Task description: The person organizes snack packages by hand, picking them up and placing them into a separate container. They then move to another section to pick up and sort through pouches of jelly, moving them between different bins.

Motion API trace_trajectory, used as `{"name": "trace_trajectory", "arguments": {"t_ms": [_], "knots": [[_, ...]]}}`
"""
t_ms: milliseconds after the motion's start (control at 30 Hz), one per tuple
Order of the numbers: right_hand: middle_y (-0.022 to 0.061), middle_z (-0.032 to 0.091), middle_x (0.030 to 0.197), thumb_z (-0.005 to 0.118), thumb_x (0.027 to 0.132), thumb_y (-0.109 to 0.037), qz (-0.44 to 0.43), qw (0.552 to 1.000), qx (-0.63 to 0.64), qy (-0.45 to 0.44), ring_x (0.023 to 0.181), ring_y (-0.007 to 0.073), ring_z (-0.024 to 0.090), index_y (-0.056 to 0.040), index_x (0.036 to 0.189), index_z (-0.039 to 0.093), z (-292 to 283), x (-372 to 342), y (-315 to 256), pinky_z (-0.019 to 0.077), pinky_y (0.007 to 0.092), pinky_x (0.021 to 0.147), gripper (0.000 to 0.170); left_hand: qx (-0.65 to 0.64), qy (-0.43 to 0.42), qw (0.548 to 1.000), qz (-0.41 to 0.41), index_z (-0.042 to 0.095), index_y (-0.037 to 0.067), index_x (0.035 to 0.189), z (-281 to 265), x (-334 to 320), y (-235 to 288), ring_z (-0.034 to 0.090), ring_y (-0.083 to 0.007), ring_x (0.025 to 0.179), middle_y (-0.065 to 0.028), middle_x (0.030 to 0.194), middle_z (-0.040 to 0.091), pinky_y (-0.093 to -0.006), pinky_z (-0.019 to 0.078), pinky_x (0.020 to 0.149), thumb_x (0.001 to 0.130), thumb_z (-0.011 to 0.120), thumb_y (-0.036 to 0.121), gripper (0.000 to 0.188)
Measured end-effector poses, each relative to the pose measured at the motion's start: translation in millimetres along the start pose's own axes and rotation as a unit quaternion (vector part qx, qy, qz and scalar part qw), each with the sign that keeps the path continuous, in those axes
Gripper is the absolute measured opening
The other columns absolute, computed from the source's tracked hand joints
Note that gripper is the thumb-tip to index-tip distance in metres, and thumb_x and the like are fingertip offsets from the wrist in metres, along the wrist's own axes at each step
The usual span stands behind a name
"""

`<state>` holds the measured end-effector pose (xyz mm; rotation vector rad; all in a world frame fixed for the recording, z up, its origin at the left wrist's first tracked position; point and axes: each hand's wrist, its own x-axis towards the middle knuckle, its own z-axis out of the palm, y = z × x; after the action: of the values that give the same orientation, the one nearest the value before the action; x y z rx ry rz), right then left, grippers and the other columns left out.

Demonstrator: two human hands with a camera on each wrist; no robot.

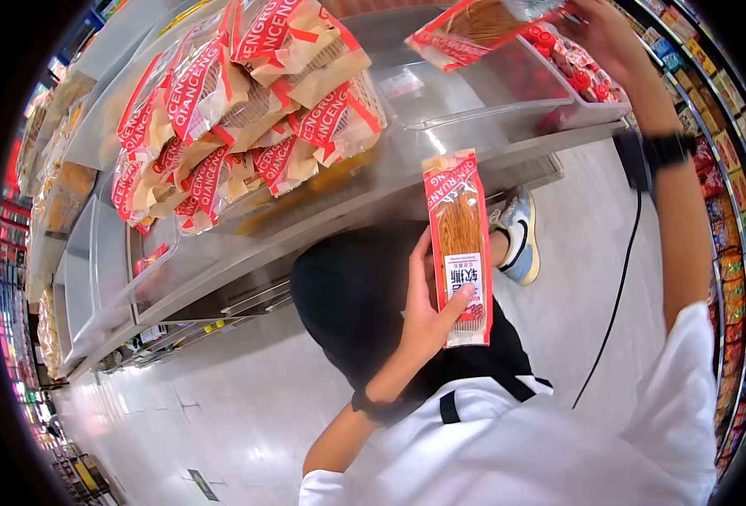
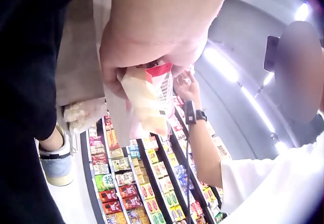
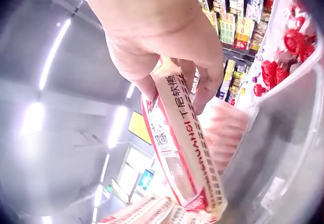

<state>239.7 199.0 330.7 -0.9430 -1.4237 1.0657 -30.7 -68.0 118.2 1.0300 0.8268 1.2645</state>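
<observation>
Left hand (image 1: 430,325): fingers and thumb gripping one red-edged packet (image 1: 455,221), held before the black trousers (image 1: 339,282). Right hand (image 1: 605,38): pinching a second packet (image 1: 478,34) by its end, above a clear bin (image 1: 449,110). Beside that bin: red-wrapped items (image 1: 579,72) on one side, heaped similar packets (image 1: 246,101) on the other. Beyond: stocked shelves (image 1: 731,177).
</observation>
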Motion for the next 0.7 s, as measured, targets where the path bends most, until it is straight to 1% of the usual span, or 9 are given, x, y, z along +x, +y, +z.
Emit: {"name": "trace_trajectory", "arguments": {"t_ms": [133,200,267,333,433,467,533,567,700], "knots": [[0.008,0.067,0.111,0.068,0.093,-0.021,0.126,0.965,-0.208,-0.096,0.093,0.0215,0.067,-0.0022,0.116,0.062,46.4,72.2,23.3,0.0572,0.0405,0.075,0.031,-0.003,0.013,1.0,0.003,0.018,0.007,0.154,-6.6,-2.2,8.5,0.053,-0.0239,0.121,-0.0166,0.131,0.047,-0.0377,0.0458,0.102,0.088,0.067,0.008,0.082],[0.0104,0.067,0.111,0.069,0.091,-0.021,0.234,0.93,-0.151,-0.24,0.093,0.0211,0.067,-0.0004,0.116,0.062,56.5,105.7,50.2,0.0571,0.0394,0.077,0.033,0.001,0.023,1.0,0.01,0.018,0.007,0.154,-10.1,-4.5,11.7,0.052,-0.024,0.122,-0.0165,0.133,0.048,-0.0373,0.0446,0.103,0.088,0.067,0.007,0.082],[0.0123,0.066,0.114,0.07,0.09,-0.02,0.295,0.881,-0.234,-0.288,0.102,0.0203,0.065,0.0,0.117,0.062,80.4,125.4,73.8,0.0554,0.0381,0.082,0.034,0.007,0.02,1.0,-0.007,0.018,0.007,0.154,-15.4,-11.4,9.4,0.052,-0.0244,0.123,-0.0166,0.133,0.048,-0.0371,0.0439,0.104,0.088,0.066,0.006,0.081],[0.0074,0.065,0.111,0.062,0.097,-0.021,0.281,0.869,-0.303,-0.272,0.094,0.0191,0.063,-0.0024,0.116,0.061,120.9,109.4,66.0,0.058,0.0361,0.082,0.026,0.029,0.024,0.999,-0.016,0.018,0.007,0.154,-18.7,-19.2,9.6,0.053,-0.0239,0.123,-0.0159,0.133,0.049,-0.0373,0.0435,0.105,0.089,0.067,0.006,0.082],[0.014,0.065,0.117,0.065,0.095,-0.02,0.185,0.814,-0.332,-0.44,0.102,0.0256,0.066,0.0027,0.117,0.059,137.8,143.5,133.1,0.0622,0.0354,0.082,0.033,0.034,0.034,0.998,-0.037,0.017,0.008,0.154,-25.5,-25.3,9.4,0.053,-0.0234,0.123,-0.0155,0.133,0.049,-0.037,0.0432,0.105,0.089,0.067,0.006,0.083],[0.024,0.058,0.13,0.064,0.095,-0.021,0.316,0.84,-0.279,-0.34,0.11,0.0324,0.064,0.0041,0.13,0.052,145.6,135.5,132.3,0.0623,0.0409,0.083,0.044,0.041,0.034,0.998,-0.043,0.017,0.008,0.155,-26.9,-26.9,10.8,0.052,-0.0233,0.123,-0.0153,0.133,0.049,-0.0369,0.0429,0.105,0.089,0.067,0.006,0.083],[0.0322,0.048,0.138,0.061,0.096,-0.019,0.433,0.795,-0.278,-0.322,0.114,0.0387,0.061,0.005,0.14,0.042,166.1,112.2,122.5,0.0617,0.0441,0.085,0.054,0.047,0.039,0.997,-0.05,0.016,0.008,0.155,-29.8,-27.5,14.5,0.052,-0.0232,0.124,-0.0151,0.133,0.049,-0.0368,0.0427,0.105,0.088,0.067,0.006,0.084],[0.0342,0.045,0.14,0.06,0.096,-0.017,0.459,0.758,-0.281,-0.369,0.115,0.0417,0.06,0.0047,0.141,0.04,169.0,110.3,126.7,0.061,0.0446,0.087,0.054,0.04,0.037,0.997,-0.046,0.016,0.008,0.155,-30.6,-27.5,16.5,0.052,-0.0231,0.124,-0.0151,0.134,0.048,-0.0368,0.0424,0.105,0.088,0.068,0.005,0.085],[0.0309,0.052,0.133,0.062,0.095,-0.015,0.473,0.731,-0.279,-0.405,0.117,0.0376,0.059,0.0039,0.132,0.049,164.8,101.1,147.3,0.0597,0.0415,0.09,0.044,0.042,0.022,0.998,-0.036,0.014,0.007,0.155,-27.1,-24.8,28.6,0.05,-0.0233,0.127,-0.0158,0.136,0.046,-0.0372,0.0411,0.107,0.088,0.068,0.005,0.086]]}}
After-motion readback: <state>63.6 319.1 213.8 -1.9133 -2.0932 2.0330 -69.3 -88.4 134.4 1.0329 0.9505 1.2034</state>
